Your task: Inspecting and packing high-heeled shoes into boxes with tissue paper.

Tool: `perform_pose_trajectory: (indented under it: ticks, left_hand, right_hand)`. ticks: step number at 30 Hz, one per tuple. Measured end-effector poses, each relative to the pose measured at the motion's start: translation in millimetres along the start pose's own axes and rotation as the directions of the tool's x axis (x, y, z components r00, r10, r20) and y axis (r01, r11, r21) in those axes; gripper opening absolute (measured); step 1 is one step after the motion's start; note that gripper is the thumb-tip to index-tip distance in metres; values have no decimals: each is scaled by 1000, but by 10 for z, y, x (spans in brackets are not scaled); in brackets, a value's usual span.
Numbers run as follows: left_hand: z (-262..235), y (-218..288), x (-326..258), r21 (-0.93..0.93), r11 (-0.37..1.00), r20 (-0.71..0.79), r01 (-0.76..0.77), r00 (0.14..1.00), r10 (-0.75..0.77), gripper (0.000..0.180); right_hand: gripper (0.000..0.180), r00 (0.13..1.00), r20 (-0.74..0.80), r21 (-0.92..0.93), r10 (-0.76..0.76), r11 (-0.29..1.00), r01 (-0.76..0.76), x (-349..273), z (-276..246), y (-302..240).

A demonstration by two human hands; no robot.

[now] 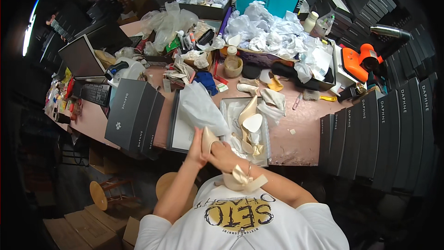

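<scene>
Close to my body, a beige pointed-toe shoe [209, 140] is held between both hands, its toe directed away from me. A pale bow and ribbon end [241, 177] show at its near end, by my right wrist. My left hand [196, 150] presses along the toe's left side. From the right, my right hand [224, 158] wraps round the middle of the shoe, hiding much of it. Just beyond lies white tissue paper [200, 103] over an open shoe box [173, 132]. In the open box [265, 144] to its right lies another beige shoe [248, 111] with a white insert and tissue.
A closed dark shoe box [134, 111] stands left; upright dark boxes [377, 139] line the right. Behind are crumpled white paper [266, 28], a jar [232, 66], a yellow-handled brush [319, 96] and an orange tool [355, 63]. A stool [99, 196] and cartons [90, 227] sit lower left.
</scene>
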State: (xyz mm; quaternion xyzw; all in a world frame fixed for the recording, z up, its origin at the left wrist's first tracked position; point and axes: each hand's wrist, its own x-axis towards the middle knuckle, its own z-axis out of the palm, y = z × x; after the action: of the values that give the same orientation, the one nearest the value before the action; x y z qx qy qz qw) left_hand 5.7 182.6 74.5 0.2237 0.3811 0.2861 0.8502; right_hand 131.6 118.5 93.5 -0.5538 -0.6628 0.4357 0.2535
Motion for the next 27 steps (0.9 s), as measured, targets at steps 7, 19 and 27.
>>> perform_pose_trajectory:
  ticks: [7, 19, 27]
  left_hand:
    - [-101, -94, 376, 318, 946, -157, -71, 980, 126, 50]
    - [492, -110, 434, 340, 936, 67, -88, 995, 69, 43]
    - [358, -193, 427, 297, 954, 25, 35, 999, -45, 40]
  right_hand:
    - [81, 972, -137, 66, 190, 981, -183, 43, 12, -27]
    - [74, 994, 60, 393, -95, 917, 64, -693, -213, 253]
    - [48, 996, -10, 87, 83, 993, -82, -353, -391, 24]
